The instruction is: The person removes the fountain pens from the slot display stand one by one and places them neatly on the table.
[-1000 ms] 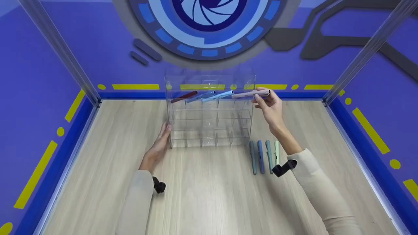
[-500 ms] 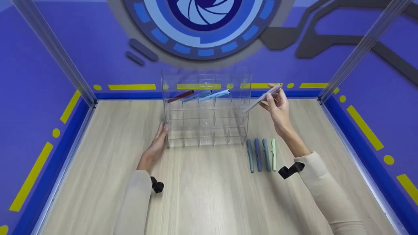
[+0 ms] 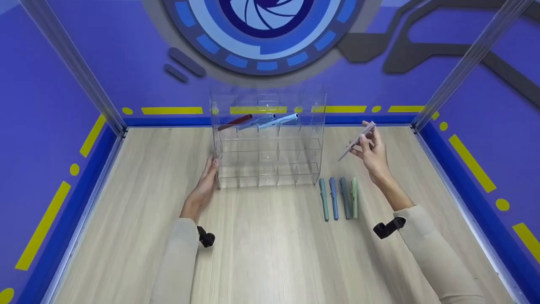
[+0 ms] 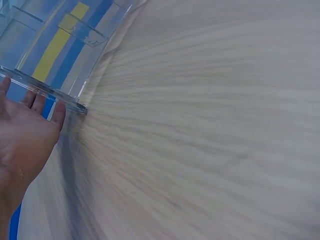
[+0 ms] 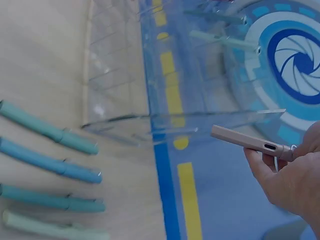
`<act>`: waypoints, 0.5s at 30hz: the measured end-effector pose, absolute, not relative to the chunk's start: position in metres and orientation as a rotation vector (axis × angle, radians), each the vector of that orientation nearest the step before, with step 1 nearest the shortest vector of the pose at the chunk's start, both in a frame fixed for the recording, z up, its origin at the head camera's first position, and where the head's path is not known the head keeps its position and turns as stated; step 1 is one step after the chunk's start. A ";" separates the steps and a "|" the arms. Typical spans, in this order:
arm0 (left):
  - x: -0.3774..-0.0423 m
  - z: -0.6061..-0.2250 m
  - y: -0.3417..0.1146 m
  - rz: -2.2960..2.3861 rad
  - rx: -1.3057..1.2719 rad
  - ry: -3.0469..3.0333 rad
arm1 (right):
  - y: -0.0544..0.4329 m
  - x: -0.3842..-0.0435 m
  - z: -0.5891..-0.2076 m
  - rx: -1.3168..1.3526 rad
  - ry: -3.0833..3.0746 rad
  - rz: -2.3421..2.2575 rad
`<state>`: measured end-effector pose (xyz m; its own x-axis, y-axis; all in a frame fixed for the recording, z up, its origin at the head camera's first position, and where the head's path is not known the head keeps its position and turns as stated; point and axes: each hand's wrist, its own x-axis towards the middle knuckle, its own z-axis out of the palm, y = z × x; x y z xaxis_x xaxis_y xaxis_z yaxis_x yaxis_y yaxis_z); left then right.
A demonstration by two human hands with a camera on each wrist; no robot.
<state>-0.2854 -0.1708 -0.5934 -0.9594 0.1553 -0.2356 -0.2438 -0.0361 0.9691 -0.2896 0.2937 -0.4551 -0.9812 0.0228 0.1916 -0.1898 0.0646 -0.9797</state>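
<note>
A clear acrylic pen rack (image 3: 268, 150) with stepped compartments stands upright at the back of the table. My left hand (image 3: 203, 184) rests against its left side; in the left wrist view the fingers look extended along the rack's edge. Dark red (image 3: 235, 122), blue (image 3: 256, 122) and light blue pens (image 3: 278, 121) lie slanted in the rack's upper row, from the left. Right of the rack, my right hand (image 3: 375, 159) pinches a pale lilac-grey pen (image 3: 357, 141) in the air, tilted and apart from the rack. Its clip and barrel window show in the right wrist view.
Several capped pens lie side by side on the wooden table (image 3: 261, 253), right of the rack's front: a green pen (image 3: 324, 199), a blue pen (image 3: 333, 198), a dark teal pen (image 3: 345, 198) and a pale green pen (image 3: 355, 198). A blue-purple wall (image 3: 139, 76) stands close behind the rack.
My right hand has drawn the lilac-grey pen away from the rack's upper row, rightward and toward me, and tilted it steeper. The left hand stays on the rack's side.
</note>
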 end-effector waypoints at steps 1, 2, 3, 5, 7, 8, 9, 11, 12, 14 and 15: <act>-0.285 -0.594 -0.171 2.075 -0.088 1.973 | 0.297 -0.289 -0.458 0.156 -2.206 2.020; -0.285 -0.594 -0.172 2.073 -0.088 1.973 | 0.301 -0.289 -0.461 0.136 -2.237 2.001; -0.285 -0.594 -0.172 2.074 -0.091 1.973 | 0.305 -0.288 -0.464 0.112 -2.268 1.980; -0.284 -0.594 -0.172 2.075 -0.104 1.968 | 0.312 -0.287 -0.470 0.056 -2.328 1.931; -0.284 -0.593 -0.172 2.079 -0.119 1.960 | 0.319 -0.286 -0.475 -0.009 -2.395 1.878; -0.284 -0.593 -0.171 2.080 -0.124 1.957 | 0.322 -0.285 -0.477 -0.042 -2.422 1.863; -0.284 -0.593 -0.171 2.081 -0.129 1.955 | 0.325 -0.285 -0.479 -0.073 -2.449 1.848; -0.284 -0.593 -0.171 2.082 -0.126 1.952 | 0.331 -0.284 -0.483 -0.120 -2.500 1.824; -0.284 -0.593 -0.171 2.081 -0.122 1.953 | 0.334 -0.283 -0.486 -0.137 -2.519 1.817; -0.284 -0.593 -0.170 2.074 -0.120 1.960 | 0.339 -0.282 -0.491 -0.161 -2.555 1.796; -0.284 -0.594 -0.170 2.069 -0.119 1.964 | 0.342 -0.281 -0.493 -0.169 -2.577 1.778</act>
<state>-0.2841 -0.1702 -0.5937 -0.9559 0.1483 -0.2534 -0.2607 -0.0321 0.9649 -0.2815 0.3417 -0.4931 -0.9942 0.0918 -0.0563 0.0852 0.3511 -0.9325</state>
